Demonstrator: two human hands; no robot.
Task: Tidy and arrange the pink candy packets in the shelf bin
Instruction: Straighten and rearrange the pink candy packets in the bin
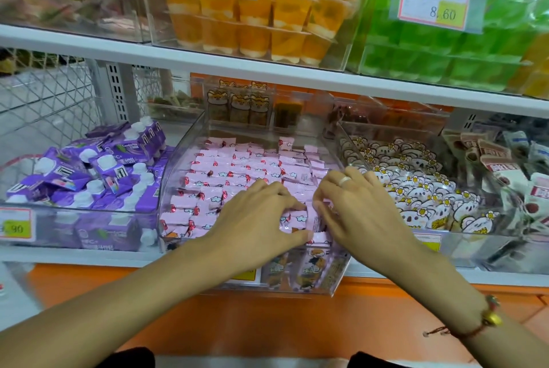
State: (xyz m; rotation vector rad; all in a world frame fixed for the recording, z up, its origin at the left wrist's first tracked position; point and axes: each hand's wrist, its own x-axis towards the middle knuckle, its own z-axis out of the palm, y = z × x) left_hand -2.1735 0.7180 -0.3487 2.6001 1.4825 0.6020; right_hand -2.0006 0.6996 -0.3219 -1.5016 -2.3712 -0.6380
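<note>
Both hands, left hand point(255, 216), right hand point(356, 207), apparently pinching pink candy packets point(309, 220) between them, front of bin point(178, 156)

From where I watch, both forearms are bare right up to the bottom of the picture, with no sleeves on them. My left hand point(255, 216) wears nothing. My right hand point(361, 213) carries a plain pale ring point(344, 180) on one finger. Around the right wrist I see a thin reddish cord bracelet point(475, 329) strung with a round yellow bead and a smaller red-and-green one, its knotted end trailing loose. Dark clothing shows at the bottom edge, with a light strip between the dark patches.
</note>
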